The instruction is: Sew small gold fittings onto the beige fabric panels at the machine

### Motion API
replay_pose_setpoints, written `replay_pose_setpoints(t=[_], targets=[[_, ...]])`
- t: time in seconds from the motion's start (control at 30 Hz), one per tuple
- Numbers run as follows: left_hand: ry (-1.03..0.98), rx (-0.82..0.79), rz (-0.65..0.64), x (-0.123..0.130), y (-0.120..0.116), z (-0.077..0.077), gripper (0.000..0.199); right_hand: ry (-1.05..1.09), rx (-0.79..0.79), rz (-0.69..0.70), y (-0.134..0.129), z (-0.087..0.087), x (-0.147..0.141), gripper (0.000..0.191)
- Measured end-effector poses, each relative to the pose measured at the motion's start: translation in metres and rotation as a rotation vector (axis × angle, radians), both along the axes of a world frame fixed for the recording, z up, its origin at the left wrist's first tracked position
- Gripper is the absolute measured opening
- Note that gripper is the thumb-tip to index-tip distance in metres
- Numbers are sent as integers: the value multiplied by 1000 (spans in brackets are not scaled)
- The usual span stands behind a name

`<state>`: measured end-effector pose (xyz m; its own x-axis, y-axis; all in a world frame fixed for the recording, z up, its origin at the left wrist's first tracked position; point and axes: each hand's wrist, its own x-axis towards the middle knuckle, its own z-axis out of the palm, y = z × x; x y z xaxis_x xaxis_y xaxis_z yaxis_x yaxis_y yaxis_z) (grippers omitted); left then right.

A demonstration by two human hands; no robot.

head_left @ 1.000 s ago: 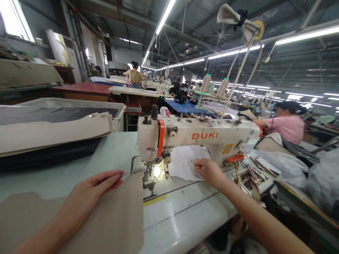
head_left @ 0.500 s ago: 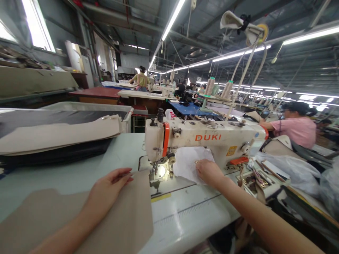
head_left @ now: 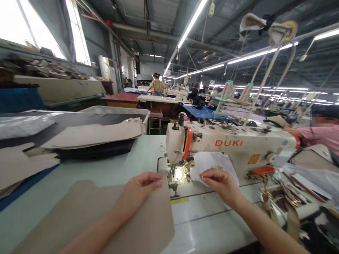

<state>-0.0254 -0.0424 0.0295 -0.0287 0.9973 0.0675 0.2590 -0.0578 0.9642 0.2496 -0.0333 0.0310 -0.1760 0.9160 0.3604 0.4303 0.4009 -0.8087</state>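
A large taupe panel [head_left: 148,215] lies on the pale green table of the sewing machine [head_left: 230,143]. My left hand [head_left: 141,188] rests over the panel's upper part, thumb and fingers pinched near its corner; whether the panel's edge is between them is hard to tell. Right of the needle, my right hand [head_left: 219,181] is pinched on a tiny shiny piece [head_left: 201,176], too small to name. It hovers at the white paper [head_left: 209,160], where small gold-coloured pieces [head_left: 217,168] lie behind the fingers.
Stacked beige panels [head_left: 97,134] lie on dark material at the left, with more beige pieces [head_left: 23,165] nearer. A tray [head_left: 288,201] of straps and metal parts stands at the right. A person in pink [head_left: 323,135] sits beyond it.
The view has turned left. My right hand has drawn back from the gold-coloured pieces, with a tiny shiny piece now at its fingertips. My left hand stays over the panel.
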Motion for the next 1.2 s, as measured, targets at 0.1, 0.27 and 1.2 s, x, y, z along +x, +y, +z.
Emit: replay_pose_setpoints(t=[0.1,0.27,1.2], targets=[[-93,-60,-106,6,-6,-2,14,249,-161,97,-6,-7,-29,18],[-206,-110,-157,9,-8,-6,11,424,-349,204,-4,-17,-68,26],[-344,-158,-223,7,-3,-12,31,505,-477,249,3,-15,-100,29]])
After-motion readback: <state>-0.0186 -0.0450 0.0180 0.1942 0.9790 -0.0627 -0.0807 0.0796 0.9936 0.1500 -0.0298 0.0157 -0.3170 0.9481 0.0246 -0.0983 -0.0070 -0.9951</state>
